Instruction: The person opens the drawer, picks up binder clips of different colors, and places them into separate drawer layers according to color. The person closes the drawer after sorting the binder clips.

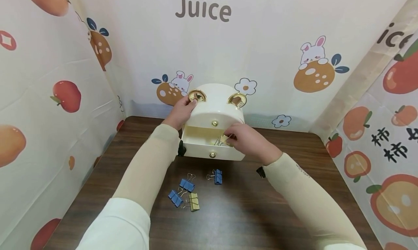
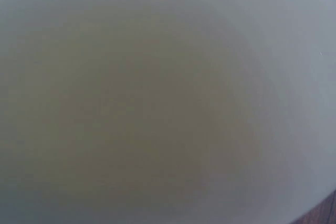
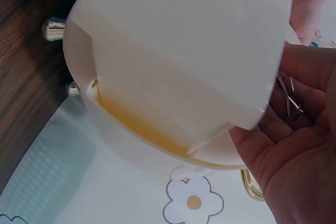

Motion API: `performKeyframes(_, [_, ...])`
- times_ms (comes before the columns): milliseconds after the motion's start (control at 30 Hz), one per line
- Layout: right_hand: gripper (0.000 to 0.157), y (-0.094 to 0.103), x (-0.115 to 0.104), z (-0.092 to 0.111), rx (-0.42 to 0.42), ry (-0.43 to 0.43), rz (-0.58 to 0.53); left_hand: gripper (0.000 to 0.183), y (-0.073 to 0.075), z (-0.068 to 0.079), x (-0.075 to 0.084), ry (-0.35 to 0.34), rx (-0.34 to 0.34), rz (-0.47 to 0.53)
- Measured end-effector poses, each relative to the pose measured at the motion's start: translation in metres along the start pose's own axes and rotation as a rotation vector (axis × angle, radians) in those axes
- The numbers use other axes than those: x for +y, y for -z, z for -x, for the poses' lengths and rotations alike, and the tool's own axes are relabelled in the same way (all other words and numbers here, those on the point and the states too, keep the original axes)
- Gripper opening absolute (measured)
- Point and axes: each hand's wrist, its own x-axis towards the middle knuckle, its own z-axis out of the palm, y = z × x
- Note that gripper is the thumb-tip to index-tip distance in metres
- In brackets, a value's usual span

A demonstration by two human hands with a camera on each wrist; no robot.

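Observation:
A white drawer box (image 1: 215,110) with gold rings on top stands at the table's back, its lower drawer (image 1: 196,150) pulled out. At the box's upper left, my left hand (image 1: 181,113) holds it, thumb by the gold ring (image 1: 197,95); its other fingers are mostly hidden. My right hand (image 1: 243,139) is over the drawer's right side, pinching a yellow binder clip (image 1: 224,138). Wire handles (image 3: 287,98) show between the fingers in the right wrist view. More wire handles (image 1: 218,142) show low in the drawer. The left wrist view is a pale blur.
In front of the drawer lie a blue binder clip (image 1: 218,176), two more blue clips (image 1: 187,185) to the left and a yellow clip (image 1: 194,202). They rest on a dark wooden table (image 1: 248,213). Fruit-printed cloth (image 1: 267,50) hangs behind and at both sides.

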Motion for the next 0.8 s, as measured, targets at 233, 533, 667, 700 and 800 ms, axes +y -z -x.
performKeyframes(233, [0.005, -0.008, 0.003, -0.008, -0.055, 0.009, -0.002, 0.048, 0.001, 0.002, 0.001, 0.007, -0.008, 0.000])
performKeyframes(533, [0.015, -0.009, 0.009, -0.016, -0.091, 0.015, -0.013, 0.049, 0.001, -0.001, 0.001, 0.006, 0.003, -0.009])
performKeyframes(667, [0.014, -0.010, 0.012, -0.019, -0.108, -0.010, -0.025, 0.048, 0.001, -0.003, -0.001, 0.026, 0.002, -0.008])
performKeyframes(700, [0.014, -0.011, 0.012, -0.020, -0.114, -0.016, -0.027, 0.048, 0.001, -0.003, -0.001, 0.028, 0.002, -0.007])
performKeyframes(800, [0.013, -0.011, 0.011, -0.021, -0.120, -0.026, -0.029, 0.048, 0.001, -0.002, -0.001, 0.026, 0.000, -0.002])
